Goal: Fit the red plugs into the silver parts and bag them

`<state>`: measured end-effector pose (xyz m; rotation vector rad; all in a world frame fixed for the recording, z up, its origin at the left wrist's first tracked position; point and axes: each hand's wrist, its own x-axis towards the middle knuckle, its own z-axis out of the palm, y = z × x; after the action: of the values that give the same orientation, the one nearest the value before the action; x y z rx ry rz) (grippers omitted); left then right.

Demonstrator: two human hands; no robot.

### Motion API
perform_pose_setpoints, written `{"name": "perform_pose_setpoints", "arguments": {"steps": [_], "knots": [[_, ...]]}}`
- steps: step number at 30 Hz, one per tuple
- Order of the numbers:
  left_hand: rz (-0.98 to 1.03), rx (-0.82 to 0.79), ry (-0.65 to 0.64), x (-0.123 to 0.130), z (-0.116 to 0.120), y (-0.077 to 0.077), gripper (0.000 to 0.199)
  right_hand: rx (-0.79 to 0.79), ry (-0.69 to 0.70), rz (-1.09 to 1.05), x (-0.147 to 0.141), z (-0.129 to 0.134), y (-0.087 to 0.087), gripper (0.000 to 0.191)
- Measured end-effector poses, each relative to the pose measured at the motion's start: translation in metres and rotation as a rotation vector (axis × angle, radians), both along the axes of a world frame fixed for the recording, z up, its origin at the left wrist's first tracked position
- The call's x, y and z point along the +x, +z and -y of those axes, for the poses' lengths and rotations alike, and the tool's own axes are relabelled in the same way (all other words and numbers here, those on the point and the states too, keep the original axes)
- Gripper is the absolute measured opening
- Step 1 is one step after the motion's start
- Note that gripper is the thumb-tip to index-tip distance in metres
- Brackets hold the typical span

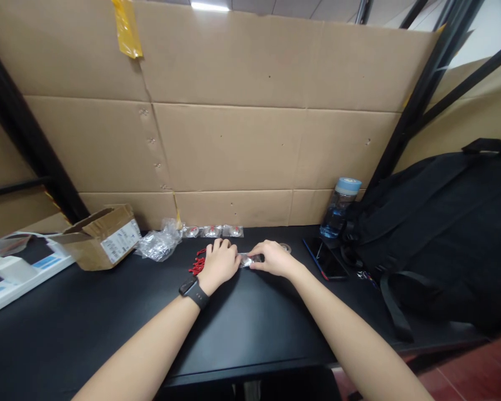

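A small clear plastic packet (246,260) lies at the table's middle between my two hands; what is inside it is too small to make out. My right hand (273,258) pinches its right side between thumb and fingers. At the packet's left edge, my left hand (220,263) is closed, thumb and fingertips on the plastic, with a dark watch on the wrist. Thin red cords (197,266) lie bunched beside my left hand, partly hidden by it. Behind, three similar clear packets (212,231) with red marks sit in a row against the cardboard.
At left stand an open cardboard box (100,236), crumpled clear plastic (161,242) and a white power strip (42,270). A round clear item (286,248) lies behind my right hand. To the right are a phone (325,259), a water bottle (340,209) and a black backpack (442,234).
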<state>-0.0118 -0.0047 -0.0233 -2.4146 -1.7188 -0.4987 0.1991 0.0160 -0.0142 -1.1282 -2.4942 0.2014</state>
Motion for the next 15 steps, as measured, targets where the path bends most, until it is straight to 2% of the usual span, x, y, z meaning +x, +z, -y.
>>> {"name": "perform_pose_setpoints", "arguments": {"steps": [3, 7, 10, 15], "knots": [[-0.012, -0.001, -0.008, -0.001, 0.001, 0.003, 0.025, -0.007, -0.04, -0.002, 0.003, -0.003, -0.001, 0.034], [-0.046, -0.017, -0.035, -0.003, 0.004, 0.006, 0.021, 0.088, -0.105, 0.057, 0.004, -0.003, 0.001, 0.028], [-0.066, -0.041, -0.057, -0.002, 0.009, 0.008, 0.023, 0.102, -0.132, 0.121, 0.001, -0.002, 0.003, 0.024], [-0.087, -0.155, -0.073, 0.003, 0.018, 0.013, 0.031, 0.138, -0.26, 0.249, -0.009, -0.004, 0.004, 0.032]]}}
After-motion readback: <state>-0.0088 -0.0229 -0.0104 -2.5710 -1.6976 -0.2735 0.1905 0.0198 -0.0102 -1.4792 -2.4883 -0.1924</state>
